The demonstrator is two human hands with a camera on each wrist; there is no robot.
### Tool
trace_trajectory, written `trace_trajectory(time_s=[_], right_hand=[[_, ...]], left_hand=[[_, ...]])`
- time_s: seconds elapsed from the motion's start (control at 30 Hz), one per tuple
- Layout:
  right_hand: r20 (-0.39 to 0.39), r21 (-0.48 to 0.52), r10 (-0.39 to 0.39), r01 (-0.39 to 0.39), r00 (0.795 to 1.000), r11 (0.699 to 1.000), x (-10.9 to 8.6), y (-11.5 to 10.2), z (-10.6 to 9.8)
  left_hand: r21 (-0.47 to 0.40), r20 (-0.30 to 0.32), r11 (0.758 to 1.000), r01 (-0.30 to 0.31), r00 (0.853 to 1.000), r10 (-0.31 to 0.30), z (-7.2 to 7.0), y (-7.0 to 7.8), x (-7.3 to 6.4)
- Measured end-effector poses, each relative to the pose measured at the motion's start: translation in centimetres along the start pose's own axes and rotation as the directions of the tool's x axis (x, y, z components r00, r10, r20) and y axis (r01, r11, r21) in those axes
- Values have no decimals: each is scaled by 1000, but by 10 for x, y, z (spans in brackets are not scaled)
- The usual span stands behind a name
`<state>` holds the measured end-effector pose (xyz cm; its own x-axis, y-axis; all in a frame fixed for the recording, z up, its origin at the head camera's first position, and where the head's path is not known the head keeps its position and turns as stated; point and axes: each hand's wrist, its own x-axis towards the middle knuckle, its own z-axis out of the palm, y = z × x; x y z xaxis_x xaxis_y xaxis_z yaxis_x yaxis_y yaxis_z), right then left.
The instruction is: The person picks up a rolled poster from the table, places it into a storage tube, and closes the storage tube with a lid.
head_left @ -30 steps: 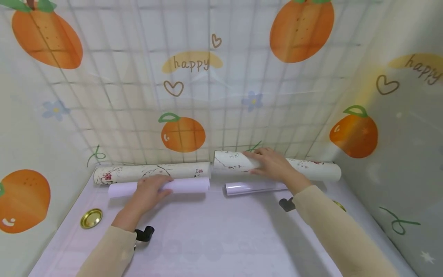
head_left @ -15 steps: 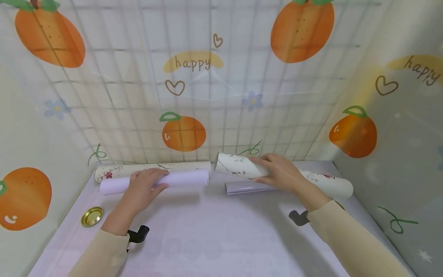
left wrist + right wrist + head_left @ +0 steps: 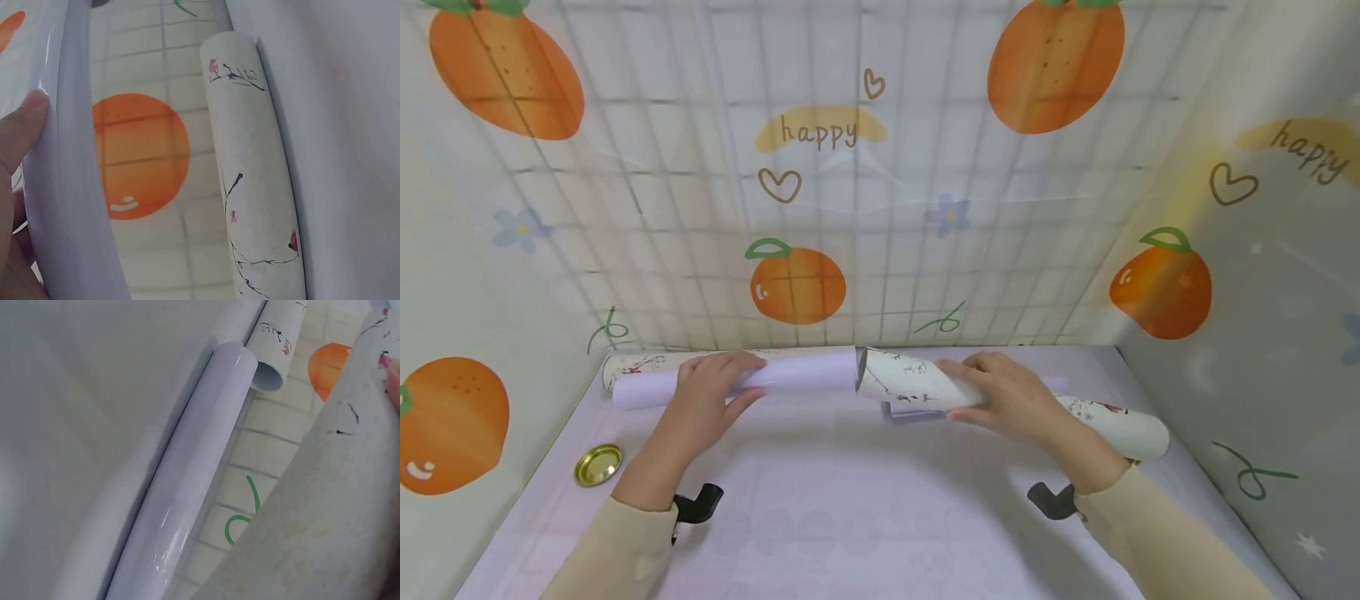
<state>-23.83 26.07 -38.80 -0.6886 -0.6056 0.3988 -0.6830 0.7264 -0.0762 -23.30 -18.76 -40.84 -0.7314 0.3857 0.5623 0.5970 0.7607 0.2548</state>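
Note:
My left hand [image 3: 706,404] grips a smooth lavender wallpaper roll [image 3: 812,371], thumb in front, lifted off the table. Behind it, a white wallpaper roll with blossom branches [image 3: 256,156] lies along the back wall, partly hidden in the head view. A second blossom-patterned wallpaper roll [image 3: 912,382] is in my right hand [image 3: 1011,396], raised and slanting, its right end nearer to me. Another glossy lavender roll [image 3: 187,469] lies at the back behind that one. In the head view it is mostly covered by the hand and the raised roll.
A gold round lid [image 3: 598,464] lies at the table's left. Another gold piece [image 3: 1133,461] peeks out by my right wrist. Grid-and-orange printed sheeting [image 3: 895,250] walls the back; printed sheets also stand at both sides. Black camera mounts [image 3: 700,504] sit on both wrists.
My right hand has brought its blossom roll away from the back wall, toward me and tilted, over the lavender roll. My left hand has lifted its lavender roll upward and slightly back.

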Motion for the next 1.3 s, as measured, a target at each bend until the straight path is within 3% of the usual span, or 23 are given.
trace_trajectory(time_s=[0.17, 0.57, 0.8, 1.3], right_hand=[[22, 30, 21, -21, 1000, 999, -3, -6, 3], [72, 51, 50, -53, 996, 997, -4, -23, 12], [86, 63, 66, -71, 994, 995, -5, -30, 14], [84, 89, 75, -82, 994, 993, -3, -35, 20]], left_hand=[[-20, 26, 1000, -4, 1000, 4, 1, 5, 3], [-10, 12, 990, -140, 990, 140, 10, 17, 10], [-10, 52, 989, -147, 988, 147, 14, 24, 14], [14, 32, 981, -191, 981, 191, 20, 29, 16]])
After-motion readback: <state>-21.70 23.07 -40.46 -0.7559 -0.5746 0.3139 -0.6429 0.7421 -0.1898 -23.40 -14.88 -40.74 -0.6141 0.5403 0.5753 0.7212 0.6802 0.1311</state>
